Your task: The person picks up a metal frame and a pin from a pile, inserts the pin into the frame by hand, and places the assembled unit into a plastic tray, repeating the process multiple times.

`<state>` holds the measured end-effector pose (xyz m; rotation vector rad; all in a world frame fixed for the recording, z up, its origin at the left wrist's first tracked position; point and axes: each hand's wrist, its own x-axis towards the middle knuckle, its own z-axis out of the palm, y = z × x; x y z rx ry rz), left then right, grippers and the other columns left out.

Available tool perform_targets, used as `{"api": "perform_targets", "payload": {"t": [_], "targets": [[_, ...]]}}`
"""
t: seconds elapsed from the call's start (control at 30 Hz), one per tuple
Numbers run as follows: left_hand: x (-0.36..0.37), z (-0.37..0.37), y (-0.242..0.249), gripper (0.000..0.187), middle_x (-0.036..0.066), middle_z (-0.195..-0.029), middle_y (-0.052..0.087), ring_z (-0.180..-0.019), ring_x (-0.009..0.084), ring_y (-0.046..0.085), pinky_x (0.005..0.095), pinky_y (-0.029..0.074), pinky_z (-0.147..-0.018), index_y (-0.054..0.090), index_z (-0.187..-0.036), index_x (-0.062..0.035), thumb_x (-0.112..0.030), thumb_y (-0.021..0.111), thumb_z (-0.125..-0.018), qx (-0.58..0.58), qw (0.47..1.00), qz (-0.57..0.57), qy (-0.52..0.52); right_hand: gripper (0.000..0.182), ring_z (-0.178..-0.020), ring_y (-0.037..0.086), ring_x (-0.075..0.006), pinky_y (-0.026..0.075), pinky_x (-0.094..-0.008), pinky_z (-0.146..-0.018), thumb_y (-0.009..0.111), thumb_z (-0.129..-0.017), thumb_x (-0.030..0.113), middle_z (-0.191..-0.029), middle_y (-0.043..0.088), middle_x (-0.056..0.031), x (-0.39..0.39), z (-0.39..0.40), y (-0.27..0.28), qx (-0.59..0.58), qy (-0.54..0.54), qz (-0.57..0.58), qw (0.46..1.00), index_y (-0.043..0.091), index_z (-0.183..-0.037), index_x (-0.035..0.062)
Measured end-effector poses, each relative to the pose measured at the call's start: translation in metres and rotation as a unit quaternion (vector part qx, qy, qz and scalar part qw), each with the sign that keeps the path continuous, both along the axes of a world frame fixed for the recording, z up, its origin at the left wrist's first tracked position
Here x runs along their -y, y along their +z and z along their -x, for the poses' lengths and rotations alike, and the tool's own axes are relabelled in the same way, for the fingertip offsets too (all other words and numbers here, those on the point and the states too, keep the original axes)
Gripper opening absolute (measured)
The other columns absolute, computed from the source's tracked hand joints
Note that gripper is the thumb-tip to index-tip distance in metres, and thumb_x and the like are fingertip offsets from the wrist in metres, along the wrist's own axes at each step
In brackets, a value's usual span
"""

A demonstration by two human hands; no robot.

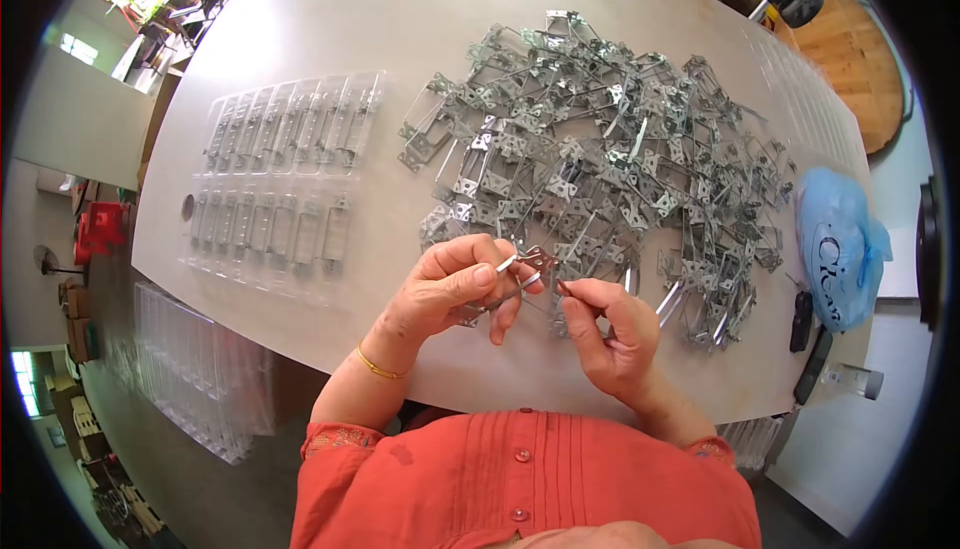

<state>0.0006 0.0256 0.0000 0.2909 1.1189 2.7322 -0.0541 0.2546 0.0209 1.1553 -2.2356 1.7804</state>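
Observation:
My left hand (447, 287) is closed around a metal bracket (538, 258) with two long arms, held just above the near side of the table. The bracket's holed end plate points toward my right hand (612, 337). That hand is closed in a pinch at the plate's edge, and a thin dark tip shows at its fingertips; what it belongs to is too small to tell. Beyond both hands spreads a large heap of similar metal brackets (570, 184), tangled together. On the left lies a clear plastic tray (225, 185) with brackets set in rows of slots.
A blue plastic bag (835, 249) sits at the table's right edge, near a black-handled tool (801, 322) and a clear cup (852, 381). Stacked clear trays (205, 374) stand below the table's left edge. More clear trays (810, 99) lie at the far right.

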Motion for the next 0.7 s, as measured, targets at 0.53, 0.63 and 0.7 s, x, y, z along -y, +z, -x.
{"api": "perform_targets", "payload": {"t": [0.53,0.63,0.7], "targets": [[-0.002,0.0,0.0,0.02,0.023,-0.11,0.067,-0.082,0.0176,0.068,0.0283,0.053,-0.072,0.072,-0.087,0.0034,-0.015,0.075,-0.094,-0.105,0.952,0.287,0.014,0.005,-0.06,0.053,-0.0023,0.042,-0.021,-0.052,0.062,-0.099,-0.002,-0.077,0.066,-0.0009,-0.007,-0.011,-0.003,0.131,0.023,-0.034,0.991,0.06,-0.104,-0.0002],[-0.004,-0.001,0.008,0.021,0.013,-0.1,0.067,-0.091,0.0192,0.064,0.0342,0.049,-0.077,0.069,-0.082,-0.0017,-0.018,0.077,-0.093,-0.098,0.942,0.318,0.036,0.007,-0.058,0.054,-0.0015,0.041,-0.0225,-0.049,0.065,-0.098,-0.001,-0.075,0.064,0.0007,-0.009,-0.01,0.0,0.278,0.05,-0.009,0.959,0.06,-0.102,0.0021],[-0.004,-0.001,0.01,0.021,0.014,-0.102,0.068,-0.09,0.0193,0.064,0.0344,0.049,-0.077,0.068,-0.082,-0.0018,-0.018,0.077,-0.093,-0.101,0.941,0.321,0.036,0.003,-0.06,0.055,-0.001,0.041,-0.0209,-0.049,0.061,-0.101,0.002,-0.075,0.062,0.0025,-0.01,-0.009,0.01,0.375,0.103,0.022,0.921,0.059,-0.104,0.0026]]}}
